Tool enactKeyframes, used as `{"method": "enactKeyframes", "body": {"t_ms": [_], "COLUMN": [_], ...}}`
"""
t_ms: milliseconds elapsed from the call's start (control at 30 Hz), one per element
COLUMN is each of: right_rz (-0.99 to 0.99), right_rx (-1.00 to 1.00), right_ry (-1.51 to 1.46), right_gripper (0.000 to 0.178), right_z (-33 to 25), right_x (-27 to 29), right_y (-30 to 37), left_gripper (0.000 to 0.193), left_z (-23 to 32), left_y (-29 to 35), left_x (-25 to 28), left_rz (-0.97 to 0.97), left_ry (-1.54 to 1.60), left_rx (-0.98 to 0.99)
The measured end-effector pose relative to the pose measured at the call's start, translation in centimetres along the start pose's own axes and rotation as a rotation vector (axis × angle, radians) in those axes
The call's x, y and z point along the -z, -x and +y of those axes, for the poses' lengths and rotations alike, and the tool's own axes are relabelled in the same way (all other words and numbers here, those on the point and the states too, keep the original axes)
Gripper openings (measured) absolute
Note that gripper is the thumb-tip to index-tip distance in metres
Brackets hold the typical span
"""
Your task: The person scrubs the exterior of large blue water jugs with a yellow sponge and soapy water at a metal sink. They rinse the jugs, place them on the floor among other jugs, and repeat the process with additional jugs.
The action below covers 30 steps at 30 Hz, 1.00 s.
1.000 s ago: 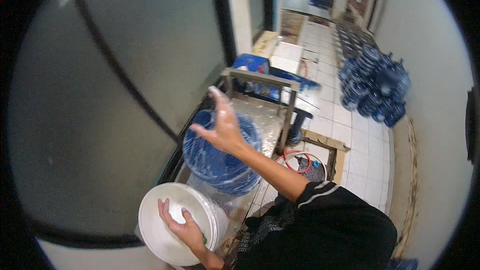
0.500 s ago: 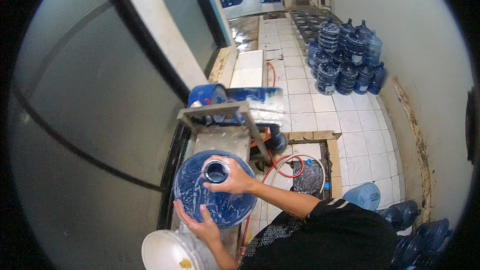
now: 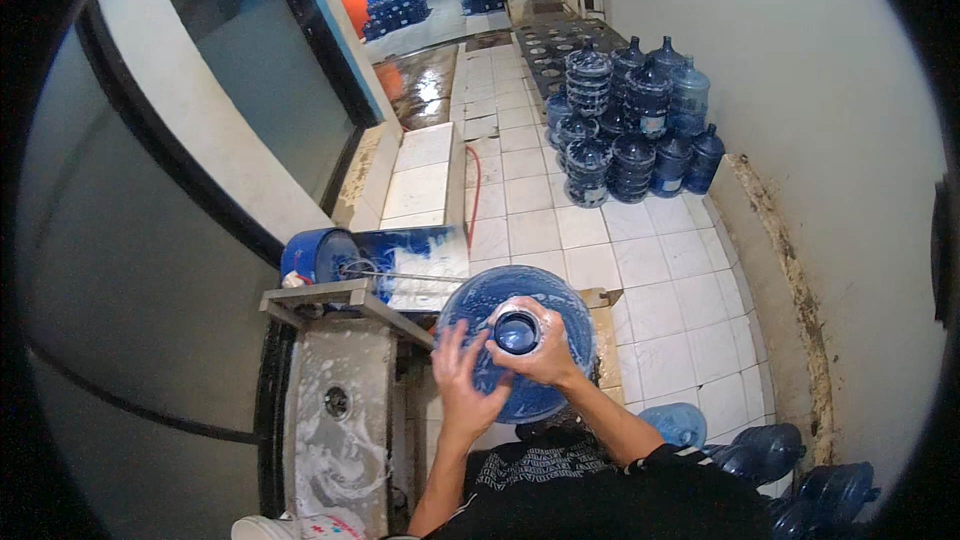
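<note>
A large blue water jug [image 3: 478,292], streaked with white foam, is in front of me with its round mouth facing up toward me. My right hand [image 3: 548,352] is closed around the jug's neck. My left hand [image 3: 468,385] lies along the left side of the jug's shoulder, fingers spread and not wrapped round anything. Left of the jug is a shallow trough [image 3: 312,360] with a drain hole and foam in it; the jug is off to its right, over the floor side.
A metal frame [image 3: 322,292] crosses the trough's far end, with a blue drum [image 3: 318,256] behind it. Stacked water jugs [image 3: 632,165] stand by the right wall; more jugs [image 3: 825,495] lie at lower right. A white bucket [image 3: 262,528] sits at lower left.
The jug has moved right, from above the trough to beside it, with my right hand still on its neck. My left hand has moved along with it. The view has shifted too.
</note>
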State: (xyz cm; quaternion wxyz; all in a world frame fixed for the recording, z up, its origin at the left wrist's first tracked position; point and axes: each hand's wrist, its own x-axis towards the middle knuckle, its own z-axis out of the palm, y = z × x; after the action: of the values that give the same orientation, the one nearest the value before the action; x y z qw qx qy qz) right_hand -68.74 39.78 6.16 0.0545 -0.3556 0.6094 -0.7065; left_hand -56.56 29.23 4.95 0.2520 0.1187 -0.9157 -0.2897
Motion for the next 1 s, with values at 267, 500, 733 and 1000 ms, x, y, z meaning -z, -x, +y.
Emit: {"method": "enactKeyframes", "body": {"t_ms": [267,500,733,1000], "right_rz": [0.068,0.106,0.58,0.846], "right_rx": [0.074,-0.069,-0.311,-0.501], "right_ry": [0.412,0.6,0.386,0.432], "right_gripper": [0.044,0.057,0.049,0.042], "right_z": [4.7,8.9,14.7,20.1], "right_x": [11.6,19.5,31.5,41.3], "right_y": [-4.4,-10.7,-18.7,-22.2], "left_gripper": [0.068,0.047,0.041,0.039], "left_z": [1.4,3.3,3.7,2.9], "left_y": [-10.3,-21.0,-36.3,-51.5], "left_x": [-17.8,-25.7,-29.3,-33.8], "left_rz": [-0.043,-0.085,-0.101,-0.026], "left_ry": [0.54,0.773,0.833,0.761], "left_rx": [-0.148,-0.165,0.001,-0.068]}}
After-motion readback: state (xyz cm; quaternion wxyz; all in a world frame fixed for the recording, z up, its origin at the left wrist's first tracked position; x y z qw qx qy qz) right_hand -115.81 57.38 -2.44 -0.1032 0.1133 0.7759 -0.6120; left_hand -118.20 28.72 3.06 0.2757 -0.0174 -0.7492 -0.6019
